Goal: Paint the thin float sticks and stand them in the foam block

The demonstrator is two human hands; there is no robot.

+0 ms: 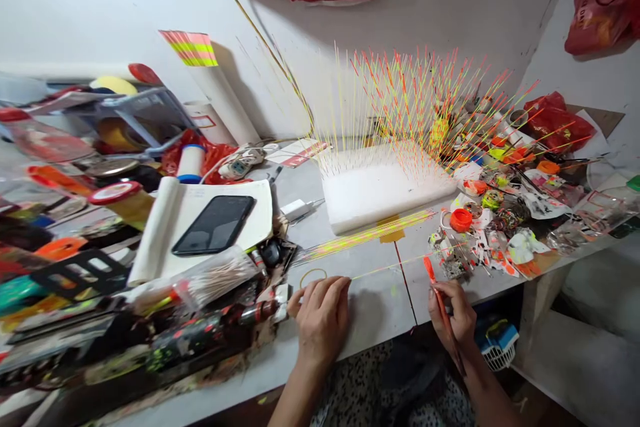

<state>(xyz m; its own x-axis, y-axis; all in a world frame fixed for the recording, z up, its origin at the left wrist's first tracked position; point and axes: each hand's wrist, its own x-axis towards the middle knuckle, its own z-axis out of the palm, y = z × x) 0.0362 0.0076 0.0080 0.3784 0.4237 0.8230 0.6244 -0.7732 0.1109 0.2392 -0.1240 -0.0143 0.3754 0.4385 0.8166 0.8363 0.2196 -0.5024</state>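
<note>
My left hand (320, 313) is low at the table's front edge, its fingers curled together beside the pale tip of a paint-spotted rotary tool (220, 327). From those fingers a thin yellowish stick (380, 270) runs out to the right over the tabletop. My right hand (454, 313) is closed around a paintbrush (443, 310) whose bristles are bright orange and point up, close to the stick's far part. Beyond lies a bundle of yellow and pink sticks (360, 239), along the front of a white foam block (380, 190) bristling with upright coloured sticks (400, 93).
Paint pots and smeared scraps, among them an orange pot (461, 219), crowd the right side. On the left lie a phone (214, 225) on an open notebook (260, 200), a bag of cotton swabs (220, 277) and blurred clutter. A rubber band (313, 271) lies near my left hand.
</note>
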